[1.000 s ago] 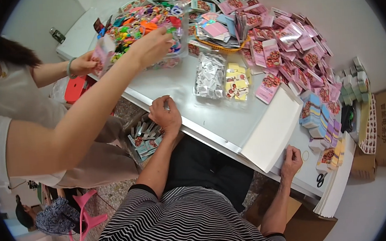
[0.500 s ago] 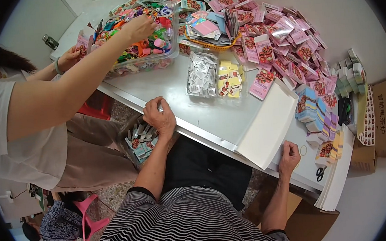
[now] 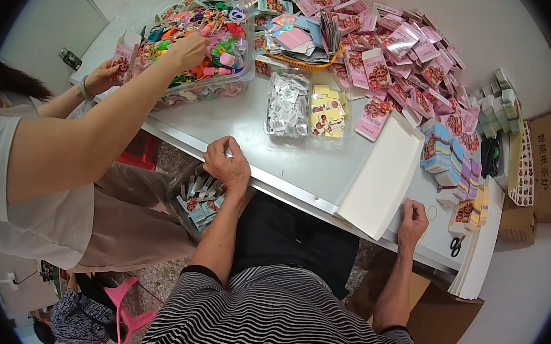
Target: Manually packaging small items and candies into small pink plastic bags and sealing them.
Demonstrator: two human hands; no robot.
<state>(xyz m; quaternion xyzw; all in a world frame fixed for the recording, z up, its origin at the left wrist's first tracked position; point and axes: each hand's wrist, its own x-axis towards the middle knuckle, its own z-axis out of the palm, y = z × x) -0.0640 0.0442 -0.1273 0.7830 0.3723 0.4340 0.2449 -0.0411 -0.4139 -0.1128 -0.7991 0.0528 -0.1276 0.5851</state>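
My left hand (image 3: 228, 165) rests on the front edge of the white table (image 3: 302, 176), fingers loosely bent with a gap between thumb and forefinger and nothing visible in it. On the same edge further right lies my right hand (image 3: 413, 224), its fingers curled closed, with no object showing. Just left of it stands an empty-looking white cardboard tray (image 3: 380, 183). A thin rubber band (image 3: 431, 213) lies beside the right hand. Ahead of my hands are a clear box of small white packets (image 3: 288, 106) and one of yellow cards (image 3: 329, 113).
On the left, a co-worker's hand (image 3: 188, 51) reaches into a clear bin of colourful trinkets (image 3: 242, 74); the other holds a pink box (image 3: 123, 59). Pink boxes (image 3: 402, 52) pile at the back. Scissors (image 3: 456, 246) and blue boxes (image 3: 437, 146) are right. A carton (image 3: 201, 210) stands below.
The co-worker's reaching hand has shifted slightly left and nearer within the trinket bin, and the pink box has moved a little. My hands stay where they were.
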